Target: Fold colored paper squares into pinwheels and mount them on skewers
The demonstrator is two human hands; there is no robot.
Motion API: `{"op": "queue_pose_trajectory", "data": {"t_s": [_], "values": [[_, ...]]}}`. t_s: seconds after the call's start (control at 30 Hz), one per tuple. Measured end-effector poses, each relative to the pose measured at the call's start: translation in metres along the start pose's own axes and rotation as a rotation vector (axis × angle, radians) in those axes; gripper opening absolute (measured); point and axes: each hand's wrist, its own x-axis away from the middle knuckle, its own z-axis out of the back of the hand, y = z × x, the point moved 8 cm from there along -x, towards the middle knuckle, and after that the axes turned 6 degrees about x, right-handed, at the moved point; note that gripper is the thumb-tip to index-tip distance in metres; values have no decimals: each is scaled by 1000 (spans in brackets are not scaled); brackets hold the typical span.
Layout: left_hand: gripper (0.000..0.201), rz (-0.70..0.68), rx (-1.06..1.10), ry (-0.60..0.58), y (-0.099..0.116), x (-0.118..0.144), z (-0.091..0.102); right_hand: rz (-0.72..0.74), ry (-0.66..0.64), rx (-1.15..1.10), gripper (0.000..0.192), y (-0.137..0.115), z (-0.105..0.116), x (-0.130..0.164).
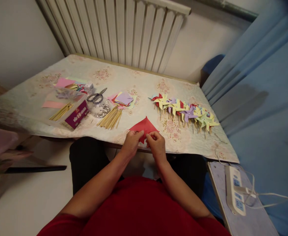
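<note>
Head view, and you've got both hands at the near edge of the desk (60,129), working a red paper (144,128) folded into a triangle, its point aimed at 12 o'clock. Your left hand (132,141) pinches the lower left corner, grip closed on the paper; your right hand (156,143) pinches the lower edge just beside it, grip closed there too. The sheet lies partly flat on the desk, partly lifted by your fingertips.

Judging from this, the fold wants care: line the edges up exactly before you press, keep the paper flat against the desk, and run a fingertip firmly along the crease. Don't let the corner slip while you press.

Now the surroundings. At 2 o'clock from your hands, a row of finished pinwheels (184,112) in yellow, purple, green and red. At 10 o'clock, a bundle of wooden sticks (110,118), and beyond it scissors (96,97) and a stack of coloured paper squares (124,99). Further out at 9 o'clock, a clear box (68,109) holding more sticks. A floral cloth covers the desk. A white radiator (124,31) stands at 12 o'clock, a blue curtain (261,98) at 3 o'clock, and a power strip (234,190) at 4 o'clock.
</note>
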Motion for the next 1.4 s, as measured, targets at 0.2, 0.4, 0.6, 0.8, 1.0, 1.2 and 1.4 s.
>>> {"op": "queue_pose_trajectory", "data": {"t_s": [0.2,0.4,0.6,0.8,1.0,1.2,1.4], "values": [[22,10,-16,-1,-3,-1,3,-18,-4,32,16,1,0,-1],[22,8,-38,23,0,-1,3,-15,-4,48,16,6,-1,-3],[22,8,-40,3,-2,-1,4,-29,-15,53,16,8,0,-4],[23,-1,-56,2,-5,-2,5,-29,-17,48,17,12,-3,-4],[22,-29,-86,59,2,-4,10,8,-17,111,24,3,17,-5],[21,-1,-103,37,6,-8,16,63,230,116,38,-2,91,-32],[21,121,-198,-137,-3,-6,4,-203,-371,-259,42,18,36,-30]]}}
